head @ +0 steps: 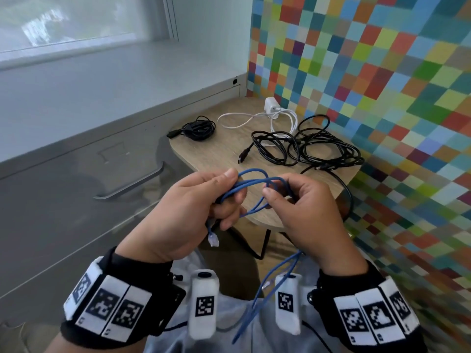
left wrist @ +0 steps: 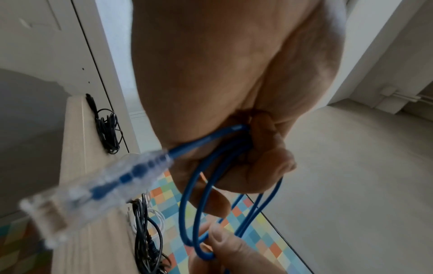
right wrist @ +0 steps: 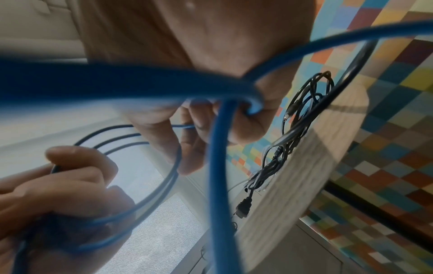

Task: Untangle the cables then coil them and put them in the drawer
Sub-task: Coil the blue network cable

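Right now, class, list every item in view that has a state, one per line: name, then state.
blue Ethernet cable: partly looped, held in both hands, tail hanging loose
left hand: grips the loops
right hand: pinches a strand
small black cable: bundled on the table
white charger cable: loose, uncoiled
large black cables: tangled pile
drawer: closed

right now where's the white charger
In the head view, the white charger sits at the table's far edge by the colourful wall, behind the tangled black cables.
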`<state>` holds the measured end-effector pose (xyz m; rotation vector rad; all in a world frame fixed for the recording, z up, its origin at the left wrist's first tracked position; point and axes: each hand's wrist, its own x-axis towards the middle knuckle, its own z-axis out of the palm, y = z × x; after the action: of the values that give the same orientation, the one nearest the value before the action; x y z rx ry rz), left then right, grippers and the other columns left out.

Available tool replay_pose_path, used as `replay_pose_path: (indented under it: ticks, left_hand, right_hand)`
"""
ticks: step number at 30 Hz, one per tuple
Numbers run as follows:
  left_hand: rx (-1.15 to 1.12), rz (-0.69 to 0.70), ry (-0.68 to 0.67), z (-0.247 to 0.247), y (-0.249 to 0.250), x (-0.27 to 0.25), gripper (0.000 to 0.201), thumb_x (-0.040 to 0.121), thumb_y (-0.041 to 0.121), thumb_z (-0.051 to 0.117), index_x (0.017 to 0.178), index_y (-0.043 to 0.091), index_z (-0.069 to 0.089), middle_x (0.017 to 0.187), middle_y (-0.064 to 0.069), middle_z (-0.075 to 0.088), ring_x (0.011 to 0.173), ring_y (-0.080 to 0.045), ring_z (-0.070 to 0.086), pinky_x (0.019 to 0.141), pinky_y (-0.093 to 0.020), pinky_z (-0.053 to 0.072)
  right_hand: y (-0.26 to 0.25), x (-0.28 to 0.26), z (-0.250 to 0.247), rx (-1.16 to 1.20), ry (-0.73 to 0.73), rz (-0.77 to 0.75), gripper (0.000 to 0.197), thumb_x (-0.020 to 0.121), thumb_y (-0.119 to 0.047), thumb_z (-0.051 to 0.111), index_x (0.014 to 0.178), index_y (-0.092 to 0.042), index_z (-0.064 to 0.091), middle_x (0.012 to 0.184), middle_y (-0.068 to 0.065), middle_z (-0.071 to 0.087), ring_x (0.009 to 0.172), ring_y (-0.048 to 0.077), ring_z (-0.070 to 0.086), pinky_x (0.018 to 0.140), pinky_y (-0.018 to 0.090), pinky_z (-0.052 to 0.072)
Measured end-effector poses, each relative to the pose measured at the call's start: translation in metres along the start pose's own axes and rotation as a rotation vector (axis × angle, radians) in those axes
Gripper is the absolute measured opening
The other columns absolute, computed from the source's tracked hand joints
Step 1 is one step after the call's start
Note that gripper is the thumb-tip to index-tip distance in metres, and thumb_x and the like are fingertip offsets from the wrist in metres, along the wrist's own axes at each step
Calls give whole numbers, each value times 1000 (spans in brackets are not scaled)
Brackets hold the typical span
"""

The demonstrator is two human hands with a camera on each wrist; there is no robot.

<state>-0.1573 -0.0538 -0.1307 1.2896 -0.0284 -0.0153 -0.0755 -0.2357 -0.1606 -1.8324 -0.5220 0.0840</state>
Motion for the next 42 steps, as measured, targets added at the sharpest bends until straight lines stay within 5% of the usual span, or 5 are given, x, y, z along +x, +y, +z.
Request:
replay_pose_path:
  ticks: [8,14,24,30,42]
  left_hand:
    - [28,-60,-10,0,1,2,42,98,32,42,67,11,62,54,-2,24,47,-20,27,74,-38,46]
    - [65,-30,-116,-12,1,-4,38,97,14,41,106,2,75,61,-6,32,59,-27,42,85,-43,44]
    - [97,84,-80,3,-9,1,41,99,38,49,63,21,54,57,-2,33,49,-24,41,84,-34,52]
    - [-454,91,61,-5,6,1,42,101,46,37,65,24,44,54,10,17,42,-10,10,43,-22,28]
    - [-116,376,319,-15,19,-2,26,105,27,38,82,16,46,61,7,29,50,-11,26,49,-24,22]
  right_hand:
    - [0,-2,-3,158,-123,99,19,104,-15,59,86,-8,62,53,-13,51,46,1,44,48,12,36]
    - [-2,-2,-6,491,-133,194,13,107,-11,49,109,-10,62,77,13,70,36,13,26,39,27,16]
    - [-2,0,-9,631,-150,223,10,99,-12,57,98,-6,66,67,13,61,33,7,24,37,18,20]
    - [6,3,-14,517,-90,176,15,77,-21,76,90,-16,72,69,10,64,36,8,29,37,16,25]
    - [11,0,-21,-172,-137,113,12,94,-23,75,97,-31,83,79,-8,77,65,4,65,57,22,49]
